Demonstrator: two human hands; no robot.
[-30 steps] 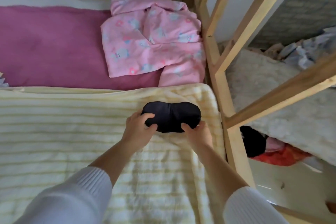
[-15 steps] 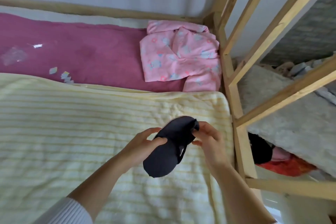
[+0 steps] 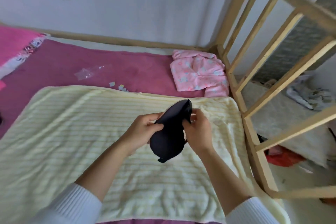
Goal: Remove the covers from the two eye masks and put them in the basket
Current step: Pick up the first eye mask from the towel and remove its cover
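The dark eye mask [image 3: 170, 132] hangs in the air between the two hands, lifted clear of the yellow striped blanket [image 3: 76, 132] on the bed. Its long axis runs steeply, from a lower end nearest the person to an upper end tipped away and slightly to the right. The left hand [image 3: 141, 132] pinches the mask on its left flank around mid-length, thumb in front and fingers curled behind. The right hand [image 3: 197, 132] sits just right of the mask, at about the same height, with its fingertips [image 3: 192, 117] pressed together on the fabric near the upper end, where a loose flap or edge sticks out.

That upper end is the point the coming move seems to turn on: it lies right at the right hand's fingertips, while the left hand holds the body lower down. Judging from this, the right hand is the nearer one to peel the cover, pulling along the long axis while the left hand anchors. Whether that edge is the cover's opening I cannot tell.

No basket shows in view, nor a second mask. Beyond both hands, a pink garment [image 3: 199, 74] lies on the magenta sheet [image 3: 91, 63], well apart.
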